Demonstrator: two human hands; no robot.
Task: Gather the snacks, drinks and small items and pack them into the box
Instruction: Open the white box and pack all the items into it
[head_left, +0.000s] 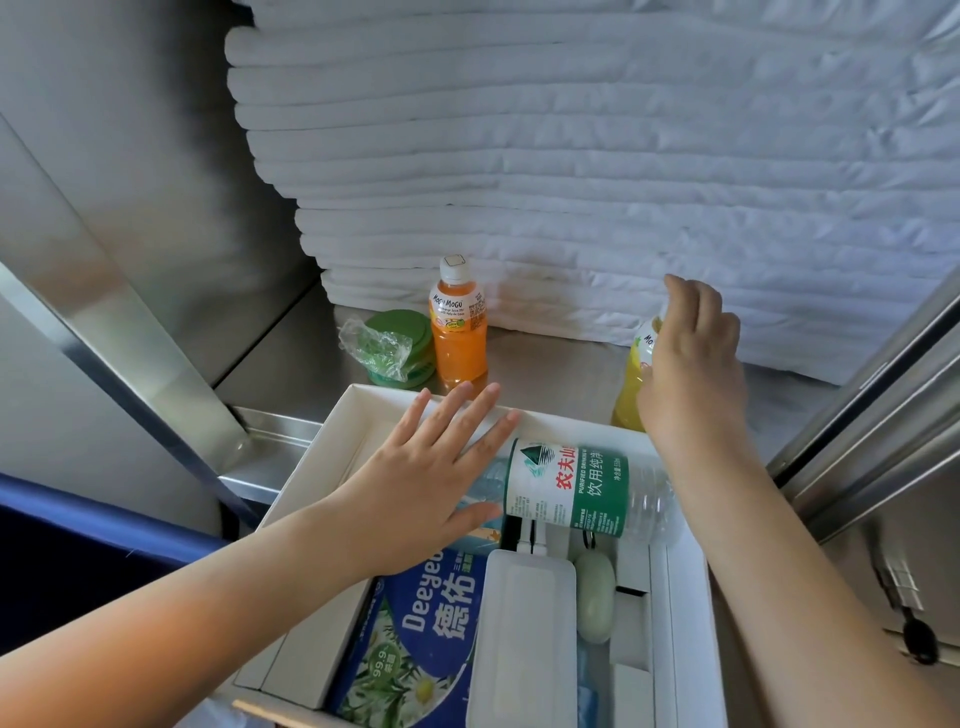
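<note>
Beyond the far right corner of the white cardboard box (332, 467), in the head view, the yellow plastic juice bottle (631, 384) stands upright just outside the rim. The right hand (691, 364) curls its fingers round the bottle's neck from above. The left hand (431, 478) rests spread flat on the clear water bottle (571, 493), which lies crosswise inside. The lift likely goes up, then nearer over the rim.

Bright, soft, even light, source out of frame. Top of white linen stack (597, 156) near blown out. Glare streak on metal post (156, 364). Faint shadow behind orange bottle (458, 332). Bottom-left corner dark. Fisheye bend at edges, kinda soft overall.
</note>
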